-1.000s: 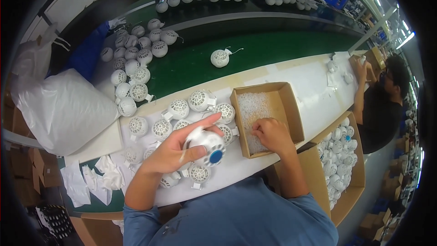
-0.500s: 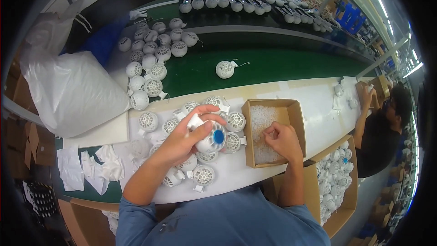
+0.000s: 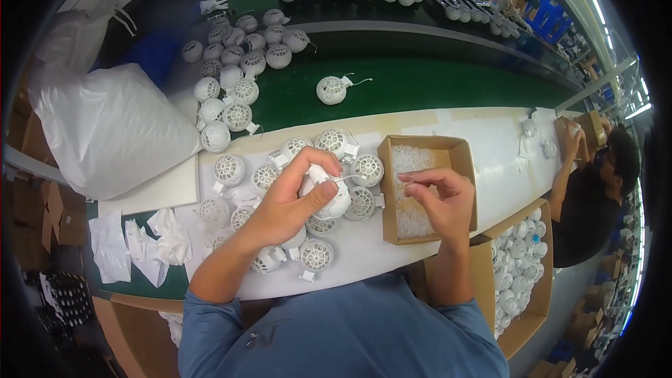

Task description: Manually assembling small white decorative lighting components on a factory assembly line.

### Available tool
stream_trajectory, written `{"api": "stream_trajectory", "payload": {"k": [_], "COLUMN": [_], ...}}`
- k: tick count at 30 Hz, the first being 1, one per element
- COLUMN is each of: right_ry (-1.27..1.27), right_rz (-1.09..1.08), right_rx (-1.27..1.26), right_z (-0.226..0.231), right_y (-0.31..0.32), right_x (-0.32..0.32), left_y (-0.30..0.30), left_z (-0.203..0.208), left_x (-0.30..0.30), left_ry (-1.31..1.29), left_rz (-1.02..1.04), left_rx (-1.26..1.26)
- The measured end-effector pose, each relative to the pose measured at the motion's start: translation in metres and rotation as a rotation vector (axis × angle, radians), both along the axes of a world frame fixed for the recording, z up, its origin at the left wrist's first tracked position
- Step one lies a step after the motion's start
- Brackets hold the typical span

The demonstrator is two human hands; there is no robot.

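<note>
My left hand (image 3: 287, 203) is wrapped round a white ball-shaped housing (image 3: 337, 204) and holds it above the white worktop. A thin pale cord reaches out from the housing towards my right hand (image 3: 448, 199). The right thumb and forefinger are pinched together over a cardboard box (image 3: 470, 182); something small and pale seems to lie at their tips, too tiny to name. Inside that box is a layer of small clear plastic pieces (image 3: 413, 159). Several white slotted balls (image 3: 316, 255) lie beneath and around my left hand.
More white balls (image 3: 238, 116) are grouped at the left of the green belt (image 3: 392, 87), with a single ball (image 3: 331, 89) farther along. A big white plastic bag (image 3: 115, 133) stands left. At right, a person (image 3: 595, 189) works beside a carton of balls (image 3: 518, 259).
My right hand has risen out of the clear pieces, its fingertips now pinched above the box. The left hand has turned the housing, so its blue spot no longer shows and its cord does.
</note>
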State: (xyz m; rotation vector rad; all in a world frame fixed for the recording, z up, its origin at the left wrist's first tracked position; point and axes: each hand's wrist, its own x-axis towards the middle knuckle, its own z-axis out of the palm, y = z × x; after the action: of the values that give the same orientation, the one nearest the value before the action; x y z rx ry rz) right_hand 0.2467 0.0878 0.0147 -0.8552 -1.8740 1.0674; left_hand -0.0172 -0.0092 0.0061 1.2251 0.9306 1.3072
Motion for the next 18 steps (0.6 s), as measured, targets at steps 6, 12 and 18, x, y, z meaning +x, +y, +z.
{"api": "stream_trajectory", "payload": {"k": [6, 12, 18], "right_ry": [0.121, 0.058, 0.091], "right_rz": [0.220, 0.189, 0.257], "right_rx": [-0.034, 0.019, 0.061], "right_z": [0.016, 0.017, 0.011], "right_y": [-0.017, -0.024, -0.019], "right_x": [-0.031, -0.042, -0.044], "left_y": [0.000, -0.002, -0.003], "left_z": [0.007, 0.010, 0.008], "left_x": [0.006, 0.005, 0.007], "left_ry": [0.216, 0.358, 0.398], "left_rz": [0.025, 0.035, -0.002], "left_rx": [0.139, 0.195, 0.185]}}
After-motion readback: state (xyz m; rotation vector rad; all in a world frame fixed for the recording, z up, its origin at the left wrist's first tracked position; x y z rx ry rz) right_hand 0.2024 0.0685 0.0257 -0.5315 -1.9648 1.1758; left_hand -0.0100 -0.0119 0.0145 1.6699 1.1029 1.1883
